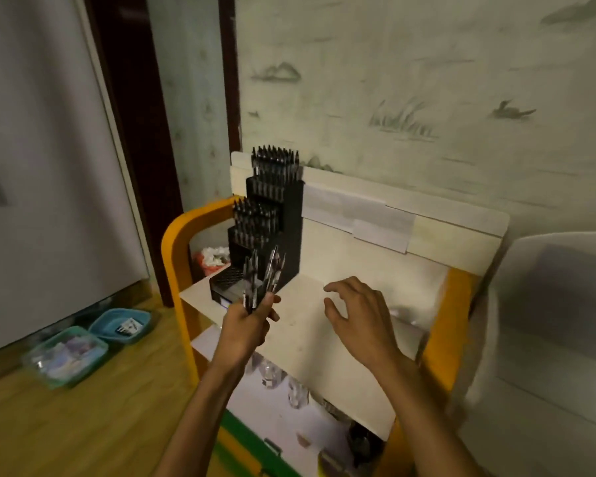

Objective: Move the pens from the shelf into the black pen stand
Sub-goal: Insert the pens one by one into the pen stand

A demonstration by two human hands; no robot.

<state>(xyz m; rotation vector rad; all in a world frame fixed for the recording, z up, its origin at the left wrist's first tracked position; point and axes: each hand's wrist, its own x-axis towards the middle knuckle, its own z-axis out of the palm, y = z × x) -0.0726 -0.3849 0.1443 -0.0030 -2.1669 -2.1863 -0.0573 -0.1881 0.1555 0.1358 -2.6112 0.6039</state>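
Pale shelf top (324,339) was bare; we had our left hand (245,325) clenched around a bunch of dark pens (262,277) beside the tiered black plastic pen stand (283,215), right hand (358,311) spread, holding nothing. Loose bunch could've fanned out and dropped.

A pale shelf (310,339) is being carried in an orange frame (176,242) against the wall. A tiered black pen stand (289,228), partly filled with pens (276,160), is being supported at its back-left corner.
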